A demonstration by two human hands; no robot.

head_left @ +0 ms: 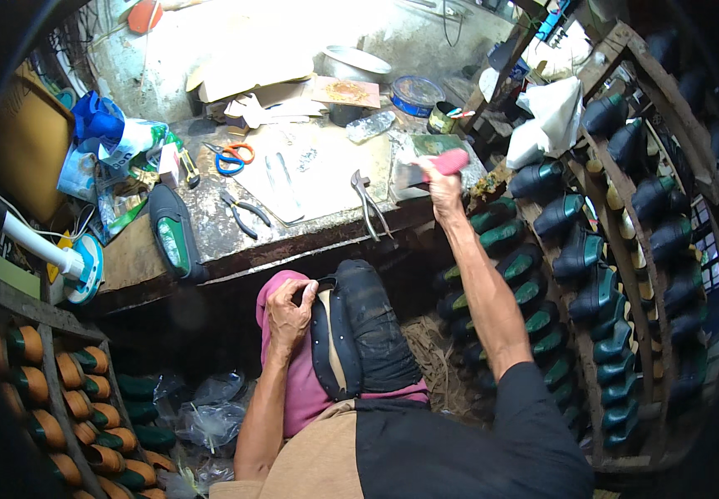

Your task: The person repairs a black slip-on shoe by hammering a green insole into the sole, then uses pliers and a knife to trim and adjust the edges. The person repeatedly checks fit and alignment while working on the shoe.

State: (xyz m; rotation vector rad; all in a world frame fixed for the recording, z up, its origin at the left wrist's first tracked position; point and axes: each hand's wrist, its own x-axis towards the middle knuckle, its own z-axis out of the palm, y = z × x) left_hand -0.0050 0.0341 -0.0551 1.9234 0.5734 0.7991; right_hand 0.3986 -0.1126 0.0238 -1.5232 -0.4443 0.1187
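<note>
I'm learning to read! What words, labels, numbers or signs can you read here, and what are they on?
Blue-and-white plastic bag: big letters, partly folded; I won't copy printing out.
Round blue tin: pale marks on its side, too small to read.
Anything else that might be writing is too small or blurred to read.

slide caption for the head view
Left grip at the top of a black-and-beige piece, right grip on a reddish object near the workbench.
</note>
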